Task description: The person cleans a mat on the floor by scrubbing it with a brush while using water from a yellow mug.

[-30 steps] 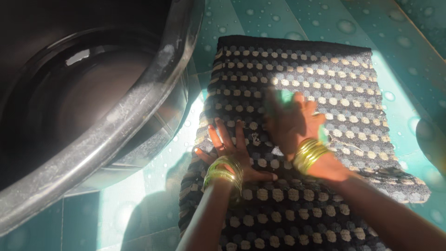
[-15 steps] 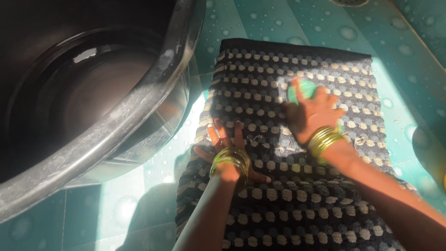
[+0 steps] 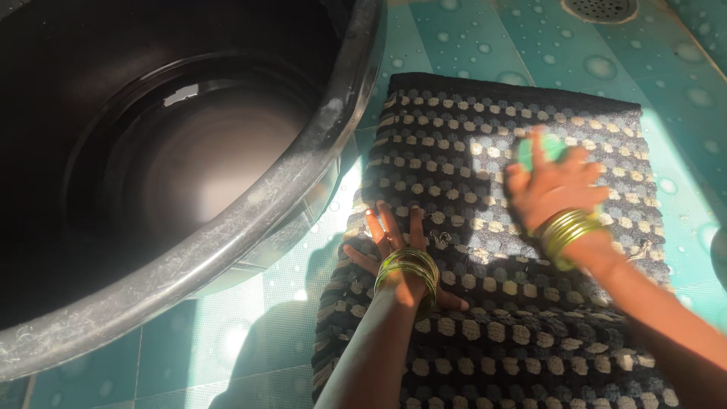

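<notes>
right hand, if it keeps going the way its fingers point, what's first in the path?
The right hand, over something green, points up the mat toward its dark far edge. Nothing lies on the mat ahead of it; past that edge comes wet teal tile floor, then likely the floor drain.

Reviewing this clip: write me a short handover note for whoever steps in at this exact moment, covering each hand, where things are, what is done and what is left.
Left hand: flat, fingers spread, pressing the dark woven mat near its left edge.
Right hand: closed over a green scrubbing pad on the mat's upper right; blurred, so in motion.
Mat lies flat on the wet teal tiled floor, beside a large black tub holding water. Floor drain at top.
Done: how much of the mat is scrubbed cannot be told.
Left: probably the rest of the mat, then rinsing.
</notes>
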